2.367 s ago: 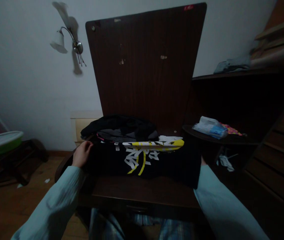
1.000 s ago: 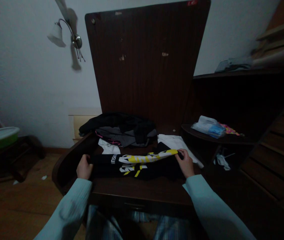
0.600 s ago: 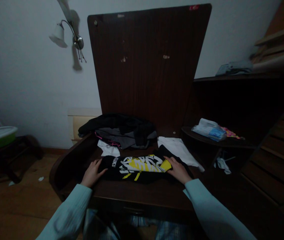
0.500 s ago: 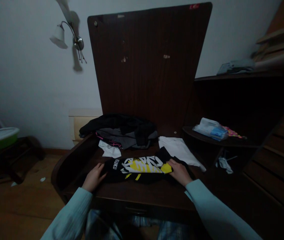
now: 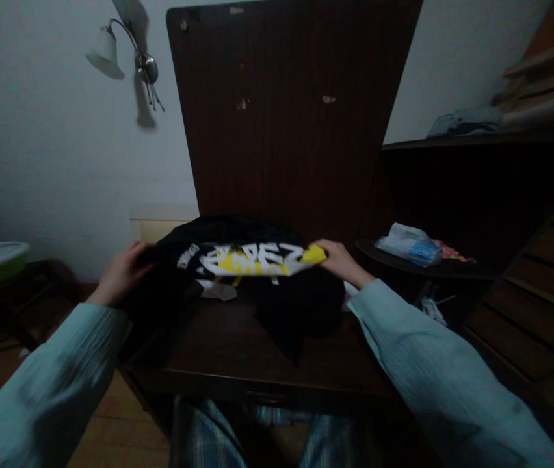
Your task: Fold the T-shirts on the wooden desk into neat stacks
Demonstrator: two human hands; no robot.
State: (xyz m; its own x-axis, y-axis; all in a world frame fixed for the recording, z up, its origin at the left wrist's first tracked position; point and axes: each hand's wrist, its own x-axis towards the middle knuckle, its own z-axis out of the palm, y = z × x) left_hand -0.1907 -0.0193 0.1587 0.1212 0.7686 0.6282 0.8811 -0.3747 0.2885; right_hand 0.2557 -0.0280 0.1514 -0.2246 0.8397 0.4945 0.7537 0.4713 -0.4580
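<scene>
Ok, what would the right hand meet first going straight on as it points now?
Past the printed black garment it grips, the right hand would probably meet the upright dark board, though with depth unclear it might brush the dark clothes first.

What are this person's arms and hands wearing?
The left sleeve and right sleeve are long and pale blue-green, with fine lines in the cloth. The left hand and right hand show no gloves.
</scene>
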